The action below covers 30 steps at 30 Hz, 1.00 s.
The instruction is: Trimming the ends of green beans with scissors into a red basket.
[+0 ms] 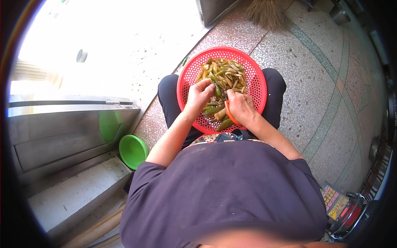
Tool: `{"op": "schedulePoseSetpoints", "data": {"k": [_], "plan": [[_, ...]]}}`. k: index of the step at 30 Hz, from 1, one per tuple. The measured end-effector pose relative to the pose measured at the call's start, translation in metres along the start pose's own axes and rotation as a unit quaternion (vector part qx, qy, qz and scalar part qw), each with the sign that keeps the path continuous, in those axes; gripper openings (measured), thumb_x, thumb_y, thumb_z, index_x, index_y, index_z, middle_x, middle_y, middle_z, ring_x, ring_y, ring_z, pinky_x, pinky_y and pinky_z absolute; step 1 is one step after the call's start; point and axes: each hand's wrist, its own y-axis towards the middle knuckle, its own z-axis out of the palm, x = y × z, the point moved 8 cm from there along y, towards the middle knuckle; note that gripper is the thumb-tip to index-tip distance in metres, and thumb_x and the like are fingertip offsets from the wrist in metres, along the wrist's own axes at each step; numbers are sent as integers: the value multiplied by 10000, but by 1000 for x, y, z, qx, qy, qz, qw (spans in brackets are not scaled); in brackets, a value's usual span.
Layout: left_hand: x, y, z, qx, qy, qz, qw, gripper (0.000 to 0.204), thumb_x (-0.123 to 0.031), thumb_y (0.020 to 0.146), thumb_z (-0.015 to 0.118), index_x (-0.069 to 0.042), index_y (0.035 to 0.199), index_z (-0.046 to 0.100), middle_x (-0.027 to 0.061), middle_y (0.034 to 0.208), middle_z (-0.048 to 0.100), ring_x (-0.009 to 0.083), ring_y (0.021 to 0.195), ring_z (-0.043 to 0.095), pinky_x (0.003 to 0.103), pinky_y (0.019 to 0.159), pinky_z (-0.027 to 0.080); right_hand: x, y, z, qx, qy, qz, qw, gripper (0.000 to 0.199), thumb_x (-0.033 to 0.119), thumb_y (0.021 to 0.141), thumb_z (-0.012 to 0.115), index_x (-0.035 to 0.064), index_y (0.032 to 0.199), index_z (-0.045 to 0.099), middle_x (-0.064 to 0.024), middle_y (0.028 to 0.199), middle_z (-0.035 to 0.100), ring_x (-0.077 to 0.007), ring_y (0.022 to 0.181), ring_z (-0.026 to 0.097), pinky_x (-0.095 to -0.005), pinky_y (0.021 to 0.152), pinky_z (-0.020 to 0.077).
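A red perforated basket (258,80) rests across my lap between my knees. Cut green and yellowish pepper pieces (230,71) heap up in its far half, and a few whole peppers (224,125) lie at its near side. Over the middle, my left hand (198,97) is closed, pinching a green pepper (217,90) by the fingertips. My right hand (241,108) grips a pair of scissors (228,110) with orange handles. The dark blades point up-left, close to the left fingertips and the pepper; whether they touch it I cannot tell.
A green plastic bowl (133,151) sits on the floor at my left, beside a metal door frame (70,136) and a step. Far off, a straw broom (267,14) touches the speckled floor. A glossy red and black object (349,215) stands at the lower right.
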Motion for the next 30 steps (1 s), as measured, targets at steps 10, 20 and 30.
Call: {"op": "schedulePoseSetpoints", "data": {"k": [10, 20, 30], "plan": [[4, -2, 5, 59, 116, 21, 991, 480, -43, 833, 616, 17, 1286, 470, 55, 883, 632, 89, 688, 589, 222, 562, 459, -12, 9, -4, 0, 41, 32, 999, 139, 151, 802, 534, 17, 836, 551, -202, 711, 635, -378, 715, 644, -457, 652, 511], [12, -9, 3, 94, -104, -95, 986, 396, -37, 901, 514, -7, 1290, 446, 62, 968, 590, 148, 805, 617, 278, 651, 554, -17, 11, 3, 36, 106, 46, 993, 190, 182, 788, 561, 13, 865, 519, -216, 730, 626, -400, 747, 628, -482, 674, 496], [18, -11, 3, 93, -163, -99, 977, 369, -26, 885, 529, -11, 1253, 502, 29, 902, 586, 109, 729, 591, 234, 538, 470, -11, 9, 9, 47, 118, 14, 992, 237, 225, 821, 538, 3, 896, 503, -239, 760, 626, -409, 751, 625, -504, 682, 490]]}}
